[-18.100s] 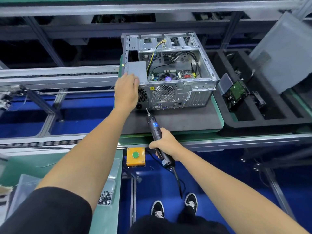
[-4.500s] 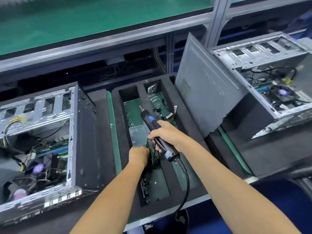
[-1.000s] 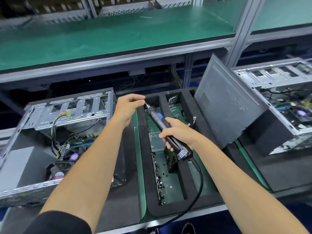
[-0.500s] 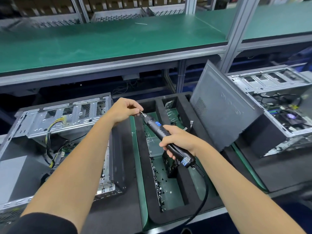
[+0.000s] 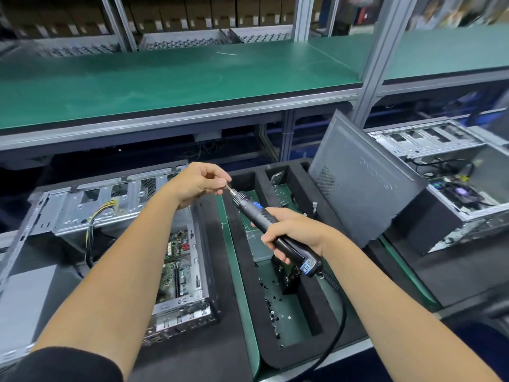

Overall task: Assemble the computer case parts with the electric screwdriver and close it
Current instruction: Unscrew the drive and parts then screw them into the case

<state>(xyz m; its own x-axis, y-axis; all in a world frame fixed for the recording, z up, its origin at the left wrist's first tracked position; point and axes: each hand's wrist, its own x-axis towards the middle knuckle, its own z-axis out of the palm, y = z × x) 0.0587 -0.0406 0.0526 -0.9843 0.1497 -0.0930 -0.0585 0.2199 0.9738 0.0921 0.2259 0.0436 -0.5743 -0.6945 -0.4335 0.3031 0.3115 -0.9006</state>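
Two hands up over the foam tray. Right hand wrapped around the body of the electric screwdriver, tool angled up and left, coiled cable trailing down off its rear end. Left hand has fingertips pinched together right at the bit tip; whatever is in the pinch is too small to make out. Open computer case lies on its side on the desk, left of the tray, under the left forearm, motherboard and yellow-black wire bundle exposed. Loose black screws scattered in the tray's green-floored compartment below the screwdriver. Grey side panel leans tilted at the tray's right edge, against a second open case further right. Green shelf runs across above the desk.
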